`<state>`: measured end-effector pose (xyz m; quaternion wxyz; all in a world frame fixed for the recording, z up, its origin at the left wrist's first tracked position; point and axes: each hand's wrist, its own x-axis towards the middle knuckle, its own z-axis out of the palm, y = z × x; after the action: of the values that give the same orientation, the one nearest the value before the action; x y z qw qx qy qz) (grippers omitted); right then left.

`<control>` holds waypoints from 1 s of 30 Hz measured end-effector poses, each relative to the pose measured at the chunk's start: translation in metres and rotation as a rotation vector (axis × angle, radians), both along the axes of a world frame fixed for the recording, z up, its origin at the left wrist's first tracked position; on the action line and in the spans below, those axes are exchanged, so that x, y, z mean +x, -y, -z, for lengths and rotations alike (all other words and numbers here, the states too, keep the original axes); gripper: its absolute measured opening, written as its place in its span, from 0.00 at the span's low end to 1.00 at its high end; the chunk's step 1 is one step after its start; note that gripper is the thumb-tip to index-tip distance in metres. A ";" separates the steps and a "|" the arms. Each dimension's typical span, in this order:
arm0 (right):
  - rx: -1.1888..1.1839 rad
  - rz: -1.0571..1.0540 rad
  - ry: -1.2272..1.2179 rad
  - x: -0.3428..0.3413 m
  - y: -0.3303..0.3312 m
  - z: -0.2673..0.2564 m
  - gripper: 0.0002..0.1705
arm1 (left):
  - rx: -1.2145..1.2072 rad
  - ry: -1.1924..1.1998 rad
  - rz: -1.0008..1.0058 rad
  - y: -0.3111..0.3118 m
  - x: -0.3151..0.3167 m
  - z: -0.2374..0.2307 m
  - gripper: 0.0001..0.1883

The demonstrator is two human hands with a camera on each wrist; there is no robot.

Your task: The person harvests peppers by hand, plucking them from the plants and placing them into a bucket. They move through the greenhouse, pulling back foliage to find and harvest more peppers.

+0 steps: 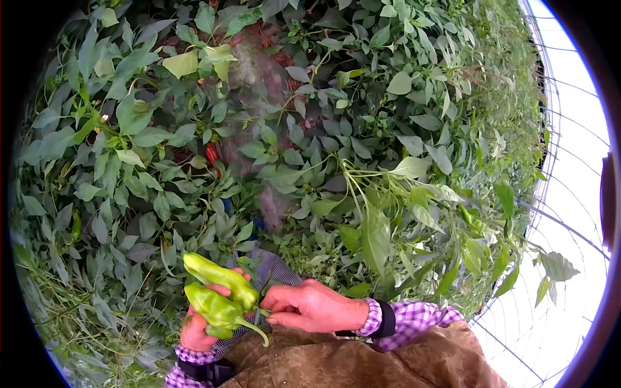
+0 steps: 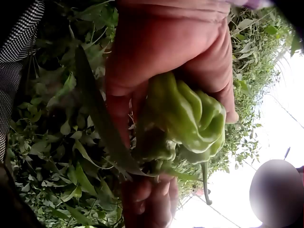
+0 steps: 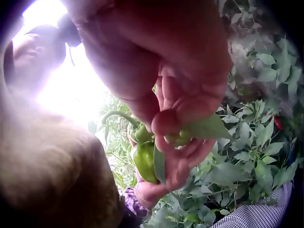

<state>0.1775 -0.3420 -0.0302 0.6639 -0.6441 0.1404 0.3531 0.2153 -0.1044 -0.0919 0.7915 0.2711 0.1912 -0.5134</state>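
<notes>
Two light green peppers lie in the left hand [image 1: 197, 335], whose fingers curl round them; the upper pepper [image 1: 223, 279] is long, and the lower pepper [image 1: 217, 309] has a curved stem pointing right. Right beside their stem ends, the right hand [image 1: 317, 306] pinches at the upper pepper's stem, where a leaf shows. In the left wrist view a wrinkled pepper [image 2: 190, 116] sits under the left palm, and a long dark leaf [image 2: 102, 118] hangs beside it. The right wrist view shows the right thumb and fingertips [image 3: 166, 122] together at a stem with a leaf [image 3: 209, 128].
Dense pepper plants [image 1: 129, 194] fill the space ahead and at both sides. A leafy branch [image 1: 375, 226] leans in above the right forearm. Red peppers [image 1: 212, 154] hang low among leaves. A strip of ground [image 1: 249, 71] runs between rows; arched greenhouse ribs stand at the right.
</notes>
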 end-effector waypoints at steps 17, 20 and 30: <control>-1.726 -0.115 -0.185 -0.044 0.347 0.171 0.11 | 0.134 0.111 -0.038 -0.042 0.003 0.015 0.33; -1.701 -0.084 -0.050 -0.097 0.379 0.160 0.18 | 0.194 0.081 -0.023 -0.044 0.001 0.024 0.33; -1.857 -0.361 -0.122 -0.109 0.381 0.172 0.07 | 0.200 0.071 0.045 -0.022 -0.004 0.023 0.34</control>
<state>0.0686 -0.7226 -0.2024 -0.1869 -0.9072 0.2980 0.2306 0.2112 -0.0828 -0.1148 0.7550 0.3710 0.2072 -0.4994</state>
